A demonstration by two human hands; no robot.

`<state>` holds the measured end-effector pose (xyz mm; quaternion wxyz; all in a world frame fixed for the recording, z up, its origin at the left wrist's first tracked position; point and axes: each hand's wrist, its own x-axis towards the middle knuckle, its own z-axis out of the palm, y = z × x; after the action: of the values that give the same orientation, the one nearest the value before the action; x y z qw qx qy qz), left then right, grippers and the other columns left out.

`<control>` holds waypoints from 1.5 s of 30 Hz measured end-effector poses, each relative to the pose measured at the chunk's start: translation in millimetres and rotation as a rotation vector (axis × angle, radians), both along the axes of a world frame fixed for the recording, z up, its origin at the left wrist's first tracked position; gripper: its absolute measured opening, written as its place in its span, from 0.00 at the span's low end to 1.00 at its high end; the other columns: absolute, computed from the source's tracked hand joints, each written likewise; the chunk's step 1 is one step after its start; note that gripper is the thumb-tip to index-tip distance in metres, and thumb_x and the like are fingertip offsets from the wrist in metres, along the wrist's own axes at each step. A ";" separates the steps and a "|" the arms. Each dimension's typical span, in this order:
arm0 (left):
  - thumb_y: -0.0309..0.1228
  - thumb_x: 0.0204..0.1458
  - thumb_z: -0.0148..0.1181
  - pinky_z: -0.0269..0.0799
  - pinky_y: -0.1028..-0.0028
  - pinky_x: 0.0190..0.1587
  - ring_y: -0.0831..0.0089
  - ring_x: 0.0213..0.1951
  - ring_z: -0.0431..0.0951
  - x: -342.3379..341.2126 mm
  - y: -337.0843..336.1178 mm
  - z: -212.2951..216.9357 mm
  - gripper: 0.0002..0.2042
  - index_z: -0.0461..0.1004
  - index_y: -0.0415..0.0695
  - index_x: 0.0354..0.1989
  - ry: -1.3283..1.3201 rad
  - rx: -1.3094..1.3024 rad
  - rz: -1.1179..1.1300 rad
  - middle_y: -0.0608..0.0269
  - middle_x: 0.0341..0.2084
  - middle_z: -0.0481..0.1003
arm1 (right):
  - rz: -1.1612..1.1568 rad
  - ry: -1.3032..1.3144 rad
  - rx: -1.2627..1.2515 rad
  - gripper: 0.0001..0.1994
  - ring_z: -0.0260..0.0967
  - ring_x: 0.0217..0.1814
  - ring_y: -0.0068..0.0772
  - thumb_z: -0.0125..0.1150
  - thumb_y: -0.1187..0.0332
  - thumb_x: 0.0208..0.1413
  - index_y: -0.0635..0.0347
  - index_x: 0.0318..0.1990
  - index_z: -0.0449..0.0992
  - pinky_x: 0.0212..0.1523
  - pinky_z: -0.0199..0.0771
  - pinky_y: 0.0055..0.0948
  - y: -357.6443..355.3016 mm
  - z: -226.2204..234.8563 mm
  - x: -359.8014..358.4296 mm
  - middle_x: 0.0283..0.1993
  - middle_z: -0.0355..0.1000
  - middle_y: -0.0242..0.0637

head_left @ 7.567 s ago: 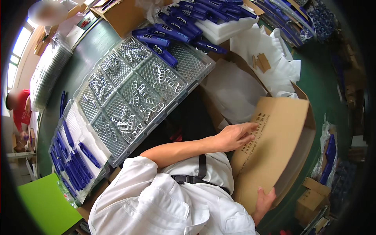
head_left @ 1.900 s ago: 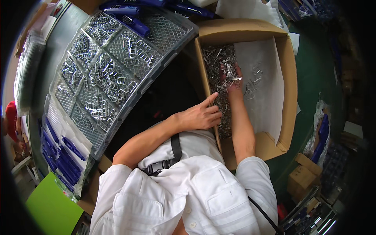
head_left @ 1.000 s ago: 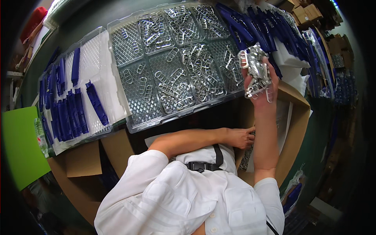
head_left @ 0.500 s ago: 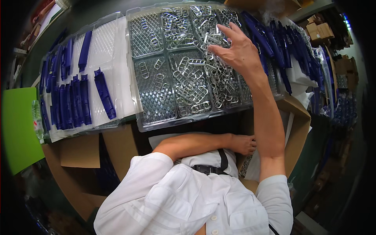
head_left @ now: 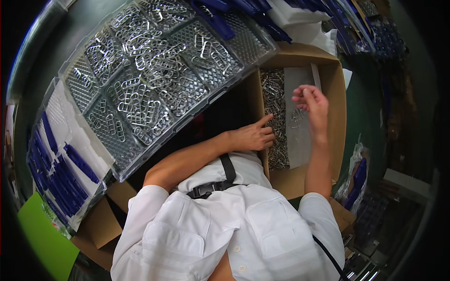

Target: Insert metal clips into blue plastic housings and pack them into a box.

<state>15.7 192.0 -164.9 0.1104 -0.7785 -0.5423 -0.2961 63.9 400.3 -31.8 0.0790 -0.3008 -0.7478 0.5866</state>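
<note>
My left hand [head_left: 253, 136] rests at the left rim of a cardboard box [head_left: 335, 112]. Its index finger stretches over the rim toward a mass of small metal slide buckles [head_left: 275, 100], while the other fingers bend loosely and hold nothing visible. Over the box, my right hand [head_left: 313, 101] is raised with its fingers curled in toward the thumb; whether something small sits in them is hidden. Just below it, a few blurred buckles [head_left: 296, 117] show against a white sheet [head_left: 296, 150] inside the box. A clear compartment tray [head_left: 123, 174] holds many more loose buckles.
Long blue plastic pieces [head_left: 57, 180] lie on a white-lined clear tray at left, above a green panel [head_left: 51, 239]. More blue pieces [head_left: 215, 21] lie past the compartment tray. A plastic-wrapped blue piece [head_left: 357, 182] stands right of the box.
The view has swung right, bringing the cardboard box into the middle. My right hand has come from over the compartment tray to above the box, its spread fingers now curled. My left index finger has extended.
</note>
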 end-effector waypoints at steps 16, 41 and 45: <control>0.32 0.51 0.59 0.51 0.38 0.76 0.72 0.38 0.72 13.1 19.2 7.7 0.03 0.77 0.49 0.28 0.079 -0.135 -0.039 0.70 0.28 0.66 | -0.543 -0.095 -0.120 0.33 0.74 0.55 0.42 0.68 0.48 0.61 0.70 0.60 0.74 0.60 0.70 0.38 32.6 -304.6 84.5 0.55 0.78 0.44; 0.30 0.49 0.60 0.50 0.34 0.75 0.70 0.43 0.75 12.3 -2.6 -5.3 0.05 0.71 0.47 0.27 -0.061 -0.212 -0.047 0.66 0.33 0.69 | -0.136 -0.201 0.301 0.38 0.74 0.58 0.64 0.76 0.56 0.42 0.60 0.63 0.71 0.60 0.75 0.53 -11.3 -294.3 -89.5 0.62 0.73 0.54; 0.30 0.49 0.60 0.50 0.34 0.75 0.69 0.42 0.75 10.6 -7.2 -2.9 0.05 0.70 0.47 0.26 -0.046 -0.234 -0.028 0.66 0.32 0.68 | -0.159 -0.065 0.089 0.34 0.77 0.57 0.57 0.76 0.63 0.42 0.63 0.60 0.73 0.58 0.76 0.46 -17.5 -306.5 -99.8 0.57 0.78 0.52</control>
<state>26.3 184.8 -167.8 0.0025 -0.7866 -0.5646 -0.2500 -35.9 382.8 -338.3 0.1141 -0.3742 -0.7490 0.5348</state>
